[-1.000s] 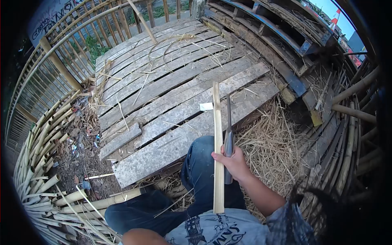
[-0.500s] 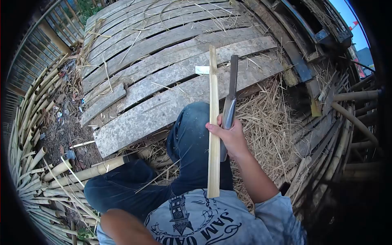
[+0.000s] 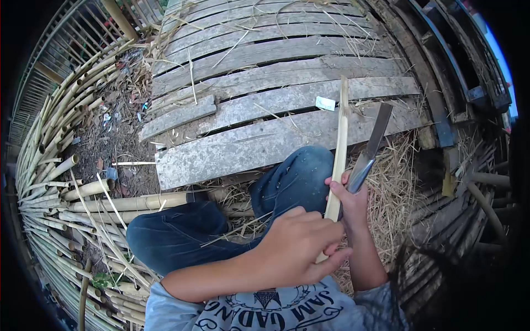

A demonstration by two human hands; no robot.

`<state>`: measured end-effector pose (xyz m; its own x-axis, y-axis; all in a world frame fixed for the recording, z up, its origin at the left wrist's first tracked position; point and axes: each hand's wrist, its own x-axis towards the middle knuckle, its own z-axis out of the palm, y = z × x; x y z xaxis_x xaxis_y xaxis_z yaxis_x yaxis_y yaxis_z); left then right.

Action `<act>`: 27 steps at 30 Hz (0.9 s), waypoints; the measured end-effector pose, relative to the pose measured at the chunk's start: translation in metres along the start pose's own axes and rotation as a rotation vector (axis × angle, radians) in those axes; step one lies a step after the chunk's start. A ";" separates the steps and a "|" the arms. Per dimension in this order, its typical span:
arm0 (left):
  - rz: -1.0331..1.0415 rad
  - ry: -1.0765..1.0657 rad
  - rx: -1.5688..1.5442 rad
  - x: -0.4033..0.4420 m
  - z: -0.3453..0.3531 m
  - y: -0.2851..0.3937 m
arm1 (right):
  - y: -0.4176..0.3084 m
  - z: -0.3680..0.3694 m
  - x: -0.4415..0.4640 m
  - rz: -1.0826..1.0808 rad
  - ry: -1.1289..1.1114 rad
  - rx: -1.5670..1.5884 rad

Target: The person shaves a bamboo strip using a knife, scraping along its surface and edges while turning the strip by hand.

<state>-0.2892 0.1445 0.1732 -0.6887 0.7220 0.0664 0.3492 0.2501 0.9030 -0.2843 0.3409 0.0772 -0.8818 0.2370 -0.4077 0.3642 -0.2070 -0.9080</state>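
Note:
A pale split bamboo strip (image 3: 341,138) slants up over my right knee, its far tip above the planks. My right hand (image 3: 355,201) is closed around it and also around a long knife (image 3: 377,132). The knife's dark blade points up and away, and a shiny metal part shows by my fingers; its lower end is hidden. My left hand (image 3: 301,243) reaches across my lap, its fingers curled over the strip's near end. A short bit of the strip shows between those fingers and the thumb.
A weathered plank platform (image 3: 243,146) spreads ahead, with thin slivers and a small white packet (image 3: 326,103) on it. Bamboo poles (image 3: 47,190) are piled along the left. Shavings (image 3: 392,193) cover the ground at right, beside stacked timber (image 3: 436,110).
My left hand has come in from the lower left to the strip's near end. The view has shifted, and the strip and knife now lean more to the right.

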 end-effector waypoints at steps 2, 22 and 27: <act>-0.535 -0.266 -0.121 0.002 -0.007 -0.026 | -0.002 0.006 -0.006 -0.032 -0.009 0.064; -0.549 0.131 -0.591 -0.018 0.069 -0.082 | -0.023 -0.025 -0.020 -0.043 -0.080 -0.296; -0.482 0.164 -0.263 -0.003 0.050 -0.070 | -0.011 -0.035 -0.031 -0.156 -0.254 -0.563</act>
<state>-0.2798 0.1569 0.0884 -0.8278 0.4517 -0.3327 -0.1836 0.3422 0.9215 -0.2509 0.3688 0.0961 -0.9555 -0.0232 -0.2942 0.2667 0.3585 -0.8946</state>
